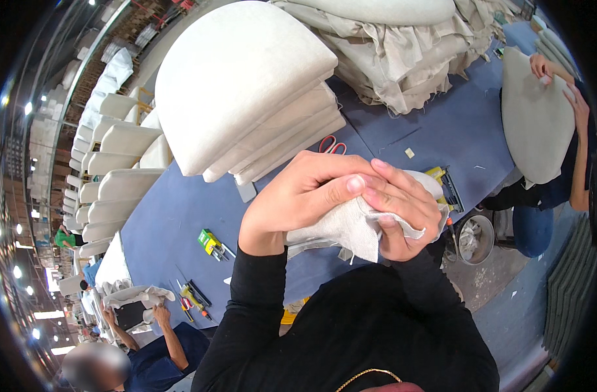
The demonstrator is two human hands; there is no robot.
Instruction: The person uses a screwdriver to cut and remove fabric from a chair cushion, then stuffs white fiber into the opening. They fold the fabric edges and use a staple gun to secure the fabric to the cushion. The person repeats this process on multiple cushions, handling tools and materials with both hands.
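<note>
Both my hands are pressed together over a light beige fabric-covered piece (331,230) with loose, frayed fabric edges. My left hand (305,196) is closed on it, its thumb pressing down near the top. Overlapping it, my right hand (408,212) bends its fingers over the fabric edge. Most of the piece is hidden beneath my hands. Just beyond my right hand, a yellow-and-black staple gun (447,188) lies on the blue table (164,225). Red-handled scissors (332,145) lie past my left hand.
Stacked beige padded panels (246,78) stand at far left, beside a pile of loose fabric covers (403,59). A green-yellow box (209,242) and hand tools (193,300) lie left. Co-workers handle a panel (537,117) at right and fabric (138,295) at lower left. A metal bucket (475,240) stands right.
</note>
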